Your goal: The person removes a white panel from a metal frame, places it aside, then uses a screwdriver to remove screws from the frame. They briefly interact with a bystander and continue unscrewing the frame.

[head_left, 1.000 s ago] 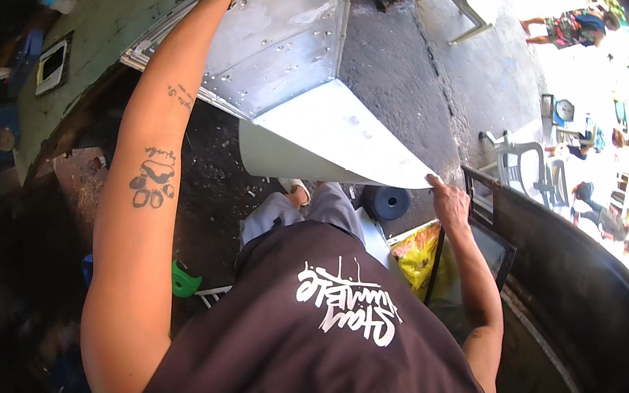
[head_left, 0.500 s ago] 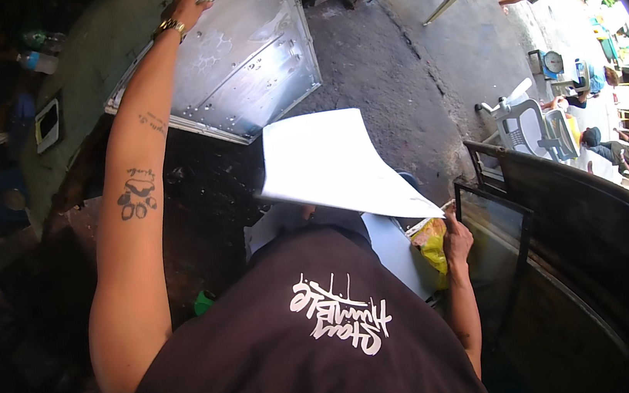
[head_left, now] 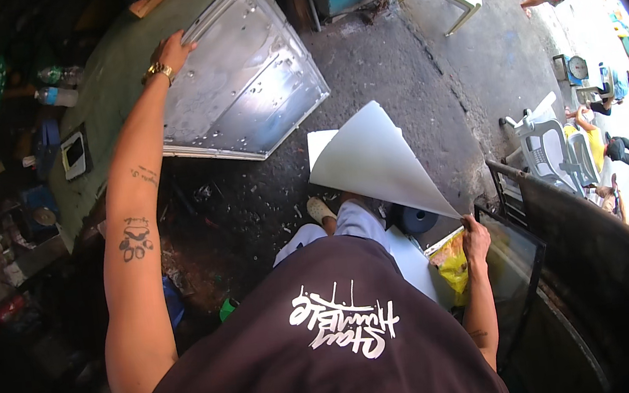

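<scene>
Dim, cluttered work area, rough gray floor (head_left: 426, 83), bright open side at right. Green tabletop (head_left: 112, 87) upper left; metal panel (head_left: 238, 73) sits at its right edge, seemingly overhanging. Left hand (head_left: 175, 51) grasps the panel's left edge, fingers lapped over; underside of that grip is hidden. Right hand (head_left: 476, 240) pinches a thin sheet (head_left: 377, 166) by one corner. Sheet is clear of the panel, past its near corner, over the floor ahead of the person's shoe (head_left: 321, 211); can't tell if its far end touches down. Step in hand, as judged: managing the loose sheet one-handed while steadying the panel. Next move seems to call for a firm corner pinch and care against creasing. Sheet looks pale gray, smooth, floppy, bent into a cone-like curl; white flat bit behind its left end, unclear if same piece. Blue roll (head_left: 420, 222) just below it, yellow bag (head_left: 453, 266) beside right hand.
</scene>
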`<action>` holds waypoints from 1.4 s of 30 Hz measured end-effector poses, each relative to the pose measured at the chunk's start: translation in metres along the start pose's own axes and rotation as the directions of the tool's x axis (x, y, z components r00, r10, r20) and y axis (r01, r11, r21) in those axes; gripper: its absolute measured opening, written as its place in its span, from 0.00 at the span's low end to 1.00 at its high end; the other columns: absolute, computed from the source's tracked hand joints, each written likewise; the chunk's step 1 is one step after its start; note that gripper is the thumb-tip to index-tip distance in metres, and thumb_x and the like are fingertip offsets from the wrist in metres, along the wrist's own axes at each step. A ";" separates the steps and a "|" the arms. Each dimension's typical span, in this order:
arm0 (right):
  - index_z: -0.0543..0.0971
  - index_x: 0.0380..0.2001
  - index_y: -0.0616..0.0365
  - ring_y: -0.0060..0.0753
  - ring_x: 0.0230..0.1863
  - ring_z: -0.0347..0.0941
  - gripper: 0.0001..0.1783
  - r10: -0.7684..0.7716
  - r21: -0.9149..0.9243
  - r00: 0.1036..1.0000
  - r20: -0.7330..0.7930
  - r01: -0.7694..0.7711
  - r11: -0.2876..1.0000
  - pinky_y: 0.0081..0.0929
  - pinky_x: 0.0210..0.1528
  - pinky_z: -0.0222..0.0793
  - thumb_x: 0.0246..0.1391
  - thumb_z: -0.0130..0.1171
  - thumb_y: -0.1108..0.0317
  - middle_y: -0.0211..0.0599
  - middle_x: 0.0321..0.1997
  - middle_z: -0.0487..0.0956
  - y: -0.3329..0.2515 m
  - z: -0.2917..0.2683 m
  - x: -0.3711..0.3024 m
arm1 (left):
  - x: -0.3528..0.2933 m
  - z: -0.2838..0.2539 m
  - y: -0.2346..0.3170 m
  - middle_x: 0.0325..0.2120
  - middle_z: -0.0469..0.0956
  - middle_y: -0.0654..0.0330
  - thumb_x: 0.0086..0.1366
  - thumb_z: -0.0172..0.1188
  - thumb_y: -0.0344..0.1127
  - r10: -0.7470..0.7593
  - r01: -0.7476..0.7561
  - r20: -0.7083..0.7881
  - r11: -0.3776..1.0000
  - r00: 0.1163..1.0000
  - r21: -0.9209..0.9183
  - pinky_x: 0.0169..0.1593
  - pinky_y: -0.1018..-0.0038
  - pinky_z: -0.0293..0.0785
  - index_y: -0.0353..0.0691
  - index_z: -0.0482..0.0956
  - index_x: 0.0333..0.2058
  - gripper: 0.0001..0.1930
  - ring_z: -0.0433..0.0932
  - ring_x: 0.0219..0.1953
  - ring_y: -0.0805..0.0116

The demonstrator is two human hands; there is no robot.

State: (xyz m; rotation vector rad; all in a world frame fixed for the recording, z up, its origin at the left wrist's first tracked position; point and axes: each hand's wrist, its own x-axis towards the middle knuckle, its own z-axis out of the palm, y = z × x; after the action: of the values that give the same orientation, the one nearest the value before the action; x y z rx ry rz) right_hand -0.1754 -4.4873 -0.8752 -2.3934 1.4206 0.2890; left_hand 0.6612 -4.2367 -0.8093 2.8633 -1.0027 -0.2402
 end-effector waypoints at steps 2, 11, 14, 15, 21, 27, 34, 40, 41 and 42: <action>0.82 0.41 0.43 0.52 0.37 0.80 0.08 -0.066 -0.007 0.998 -0.005 0.066 0.998 0.46 0.40 0.72 0.61 0.58 0.60 0.44 0.33 0.83 -0.024 -0.008 0.032 | 0.009 0.000 0.003 0.51 0.78 0.43 0.61 0.67 0.48 -0.087 0.089 -0.041 0.995 0.995 0.049 0.56 0.56 0.73 0.41 0.69 0.62 0.33 0.77 0.52 0.43; 0.83 0.40 0.46 0.55 0.37 0.78 0.10 -0.021 0.003 0.999 -0.041 0.021 1.000 0.47 0.40 0.71 0.61 0.58 0.57 0.48 0.32 0.82 -0.126 -0.105 0.059 | 0.003 0.019 0.016 0.56 0.74 0.49 0.59 0.68 0.44 0.071 -0.059 -0.197 0.996 0.978 0.069 0.59 0.51 0.68 0.51 0.65 0.65 0.35 0.71 0.58 0.46; 0.84 0.42 0.47 0.55 0.37 0.79 0.10 0.049 0.071 0.992 -0.115 -0.041 0.997 0.46 0.41 0.71 0.61 0.60 0.59 0.48 0.32 0.83 -0.148 -0.146 0.047 | 0.006 0.018 0.019 0.55 0.75 0.51 0.59 0.68 0.44 -0.010 0.027 -0.148 0.993 0.989 0.119 0.59 0.50 0.66 0.53 0.66 0.64 0.34 0.71 0.58 0.47; 0.84 0.42 0.48 0.54 0.37 0.79 0.10 0.031 0.053 0.987 -0.160 -0.023 0.998 0.45 0.40 0.72 0.61 0.60 0.60 0.48 0.32 0.83 -0.157 -0.158 0.041 | 0.005 0.018 0.020 0.54 0.74 0.49 0.59 0.68 0.43 -0.017 0.034 -0.162 0.994 0.987 0.103 0.60 0.50 0.65 0.50 0.68 0.63 0.33 0.70 0.59 0.48; 0.84 0.43 0.47 0.50 0.36 0.81 0.16 0.157 0.128 0.931 -0.329 -0.121 0.984 0.37 0.39 0.74 0.50 0.60 0.73 0.43 0.34 0.84 -0.209 -0.213 -0.033 | -0.023 0.054 0.061 0.63 0.67 0.42 0.62 0.67 0.37 0.314 -0.462 -0.484 0.859 0.817 -0.221 0.67 0.52 0.59 0.36 0.64 0.65 0.35 0.64 0.65 0.42; 0.84 0.40 0.44 0.56 0.34 0.79 0.09 0.567 0.153 0.660 -0.493 -0.575 0.803 0.44 0.36 0.73 0.60 0.60 0.57 0.49 0.30 0.81 -0.268 -0.230 -0.177 | -0.095 0.108 0.138 0.66 0.63 0.47 0.56 0.73 0.41 0.442 -0.369 -0.097 0.587 0.892 -0.721 0.67 0.56 0.60 0.39 0.57 0.69 0.46 0.62 0.67 0.46; 0.83 0.36 0.56 0.55 0.31 0.79 0.05 0.702 0.439 0.374 -0.606 -0.580 0.687 0.38 0.32 0.71 0.56 0.64 0.69 0.51 0.28 0.80 -0.347 -0.192 -0.344 | -0.129 0.086 0.210 0.70 0.57 0.48 0.51 0.78 0.46 0.725 -0.136 0.176 0.351 0.666 -0.927 0.64 0.45 0.63 0.47 0.47 0.73 0.58 0.60 0.68 0.44; 0.81 0.36 0.57 0.52 0.30 0.80 0.04 0.786 0.485 0.201 -0.585 -0.690 0.538 0.37 0.32 0.71 0.57 0.63 0.73 0.51 0.28 0.80 -0.398 -0.154 -0.436 | -0.181 0.052 0.291 0.70 0.57 0.48 0.42 0.82 0.49 0.958 -0.530 -0.005 0.155 0.288 -0.833 0.68 0.49 0.59 0.44 0.49 0.72 0.63 0.58 0.70 0.47; 0.81 0.36 0.58 0.52 0.30 0.80 0.04 0.794 0.498 0.166 -0.585 -0.700 0.513 0.37 0.32 0.71 0.57 0.63 0.73 0.51 0.28 0.80 -0.406 -0.150 -0.449 | -0.204 0.049 0.298 0.70 0.57 0.48 0.41 0.82 0.48 0.981 -0.657 -0.092 0.042 0.168 -0.753 0.69 0.52 0.59 0.42 0.51 0.71 0.63 0.57 0.70 0.48; 0.81 0.36 0.58 0.51 0.30 0.80 0.04 0.794 0.522 0.141 -0.591 -0.684 0.510 0.37 0.32 0.71 0.57 0.63 0.74 0.51 0.28 0.80 -0.414 -0.146 -0.462 | -0.227 0.047 0.302 0.70 0.56 0.49 0.39 0.83 0.48 0.988 -0.757 -0.154 -0.075 0.034 -0.649 0.69 0.54 0.58 0.41 0.52 0.70 0.63 0.57 0.71 0.50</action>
State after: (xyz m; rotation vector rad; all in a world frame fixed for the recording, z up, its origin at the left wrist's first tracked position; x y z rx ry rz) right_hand -0.0336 -3.9879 -0.5056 -1.4028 2.8949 -0.7881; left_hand 0.2930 -4.3315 -0.7855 0.9627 -2.1934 -0.7869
